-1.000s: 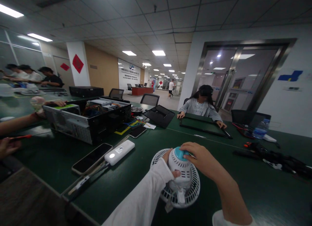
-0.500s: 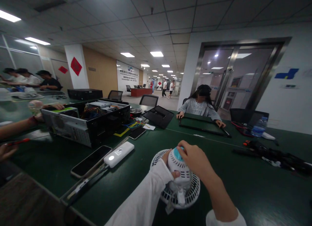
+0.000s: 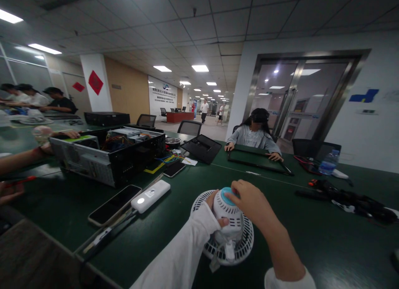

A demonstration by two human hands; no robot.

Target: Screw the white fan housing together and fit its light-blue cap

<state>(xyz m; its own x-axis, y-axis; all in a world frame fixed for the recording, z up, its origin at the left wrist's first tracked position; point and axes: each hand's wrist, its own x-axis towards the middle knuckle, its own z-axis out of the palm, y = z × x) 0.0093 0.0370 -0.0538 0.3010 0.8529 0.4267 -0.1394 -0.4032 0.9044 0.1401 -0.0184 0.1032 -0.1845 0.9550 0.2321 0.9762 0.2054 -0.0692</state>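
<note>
A small white desk fan (image 3: 223, 235) lies face down on the dark green table (image 3: 311, 230), its round grille flat and its motor housing with a blue cap pointing up. My left hand (image 3: 215, 210), mostly covered by a white sleeve, grips the left side of the motor housing. My right hand (image 3: 249, 201) curls over the top of the housing, fingers on the blue cap.
Left of the fan lie a white power bank (image 3: 150, 196) and a phone (image 3: 114, 204). Behind them stands an open computer case (image 3: 107, 154), where another person's arm (image 3: 18, 160) reaches in. A person (image 3: 254, 135) sits across with a black panel (image 3: 258, 161). Tools and cables (image 3: 349, 199) lie at right.
My right hand has slid a little left and down over the blue cap. The view shifted slightly. The fan and my left hand have stayed in place.
</note>
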